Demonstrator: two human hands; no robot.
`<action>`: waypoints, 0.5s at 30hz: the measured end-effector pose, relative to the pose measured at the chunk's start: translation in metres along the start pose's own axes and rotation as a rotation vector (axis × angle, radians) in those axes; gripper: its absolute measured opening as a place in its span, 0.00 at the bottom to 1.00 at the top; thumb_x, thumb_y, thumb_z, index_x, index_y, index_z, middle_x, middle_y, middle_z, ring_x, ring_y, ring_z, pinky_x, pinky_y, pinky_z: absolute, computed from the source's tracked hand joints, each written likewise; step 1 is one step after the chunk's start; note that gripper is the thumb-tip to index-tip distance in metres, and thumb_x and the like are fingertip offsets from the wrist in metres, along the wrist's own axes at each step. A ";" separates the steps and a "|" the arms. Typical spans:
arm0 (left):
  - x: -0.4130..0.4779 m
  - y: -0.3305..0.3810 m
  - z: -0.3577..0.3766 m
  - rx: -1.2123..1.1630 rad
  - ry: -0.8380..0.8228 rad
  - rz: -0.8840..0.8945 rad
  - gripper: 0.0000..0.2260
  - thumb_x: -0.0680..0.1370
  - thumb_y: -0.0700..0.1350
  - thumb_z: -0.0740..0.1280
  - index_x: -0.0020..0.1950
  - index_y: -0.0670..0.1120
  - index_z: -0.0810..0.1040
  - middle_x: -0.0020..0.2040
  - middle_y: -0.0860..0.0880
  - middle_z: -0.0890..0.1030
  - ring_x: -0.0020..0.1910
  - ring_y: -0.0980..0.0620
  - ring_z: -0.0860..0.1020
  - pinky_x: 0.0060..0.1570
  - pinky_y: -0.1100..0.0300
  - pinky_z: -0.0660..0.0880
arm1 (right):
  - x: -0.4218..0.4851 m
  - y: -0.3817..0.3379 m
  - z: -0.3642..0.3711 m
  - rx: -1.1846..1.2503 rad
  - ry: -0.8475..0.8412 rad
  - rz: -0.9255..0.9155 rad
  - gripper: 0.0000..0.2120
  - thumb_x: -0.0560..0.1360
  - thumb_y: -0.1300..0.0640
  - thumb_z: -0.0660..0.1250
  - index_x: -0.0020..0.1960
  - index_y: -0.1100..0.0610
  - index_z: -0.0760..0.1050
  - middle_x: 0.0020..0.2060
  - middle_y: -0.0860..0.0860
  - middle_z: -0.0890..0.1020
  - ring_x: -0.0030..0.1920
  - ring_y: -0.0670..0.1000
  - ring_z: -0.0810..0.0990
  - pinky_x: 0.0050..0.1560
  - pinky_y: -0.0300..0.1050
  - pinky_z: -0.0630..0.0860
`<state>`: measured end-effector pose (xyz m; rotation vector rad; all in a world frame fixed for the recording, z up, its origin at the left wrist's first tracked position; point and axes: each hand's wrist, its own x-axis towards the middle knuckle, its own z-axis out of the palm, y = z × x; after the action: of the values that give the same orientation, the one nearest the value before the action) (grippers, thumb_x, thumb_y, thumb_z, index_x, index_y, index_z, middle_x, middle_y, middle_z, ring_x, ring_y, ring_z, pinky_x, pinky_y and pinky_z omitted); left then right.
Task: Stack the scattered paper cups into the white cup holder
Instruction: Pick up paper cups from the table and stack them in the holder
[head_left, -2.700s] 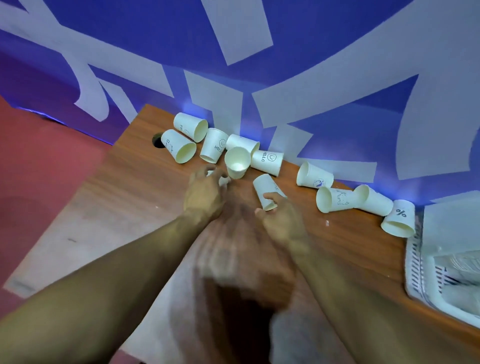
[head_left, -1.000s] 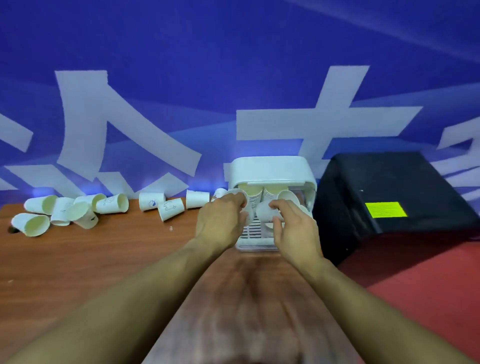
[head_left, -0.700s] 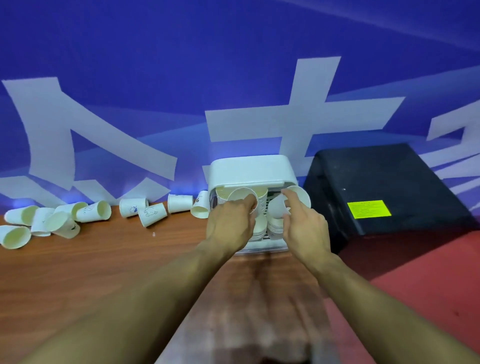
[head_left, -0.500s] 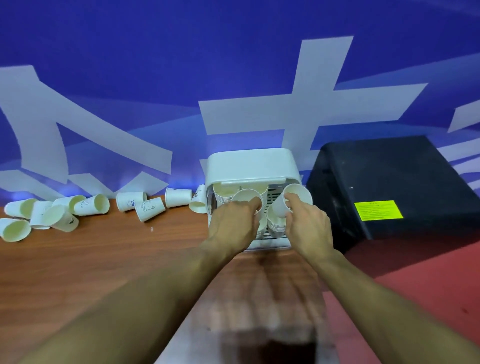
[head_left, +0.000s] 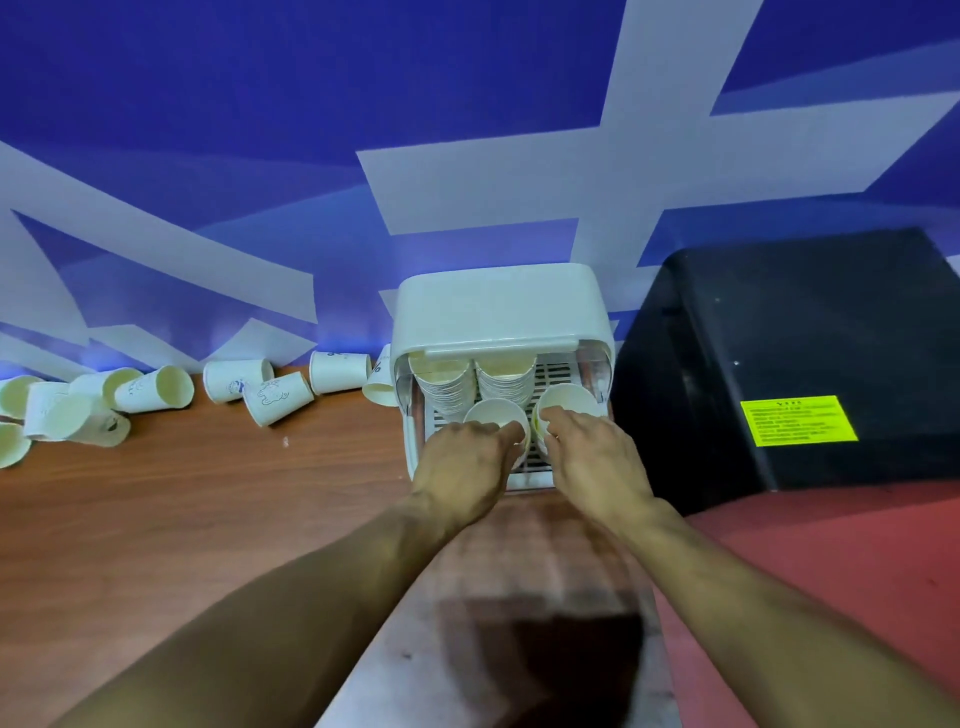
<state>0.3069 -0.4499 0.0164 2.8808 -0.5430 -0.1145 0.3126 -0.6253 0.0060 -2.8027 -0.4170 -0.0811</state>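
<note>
The left hand grips a paper cup and the right hand grips a second cup, both at the open front of the white cup holder; two stacks of cups sit inside; loose cups lie on their sides along the wooden table to the left; a black box stands just right of the holder.

Left hand covers the body of the left white paper cup; only its rim shows. Right hand hides the right white paper cup likewise. White plastic cup holder: lower front behind both hands. Tipped white paper cups cut by left edge. Print on yellow rectangular label too small to read
</note>
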 end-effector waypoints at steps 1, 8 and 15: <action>0.001 0.000 0.002 0.001 -0.006 -0.010 0.10 0.82 0.53 0.57 0.50 0.51 0.74 0.41 0.48 0.81 0.40 0.40 0.78 0.46 0.49 0.75 | 0.001 0.001 0.002 0.025 -0.017 -0.002 0.08 0.72 0.60 0.67 0.52 0.56 0.76 0.38 0.53 0.82 0.37 0.61 0.79 0.35 0.47 0.72; 0.005 -0.009 0.011 0.012 -0.091 -0.071 0.11 0.82 0.54 0.56 0.48 0.52 0.76 0.44 0.51 0.81 0.44 0.45 0.79 0.54 0.50 0.72 | 0.004 0.004 0.015 0.100 -0.106 0.017 0.08 0.77 0.58 0.60 0.54 0.55 0.75 0.43 0.53 0.82 0.42 0.60 0.79 0.42 0.50 0.74; 0.013 -0.008 0.016 -0.108 -0.127 -0.065 0.11 0.80 0.55 0.62 0.49 0.50 0.79 0.47 0.49 0.82 0.47 0.43 0.79 0.42 0.54 0.73 | 0.005 0.001 0.014 0.189 -0.105 0.067 0.09 0.75 0.59 0.63 0.54 0.54 0.75 0.44 0.51 0.81 0.44 0.58 0.79 0.39 0.46 0.72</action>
<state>0.3199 -0.4500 -0.0013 2.7997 -0.4507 -0.3282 0.3180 -0.6202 -0.0065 -2.6389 -0.3359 0.1151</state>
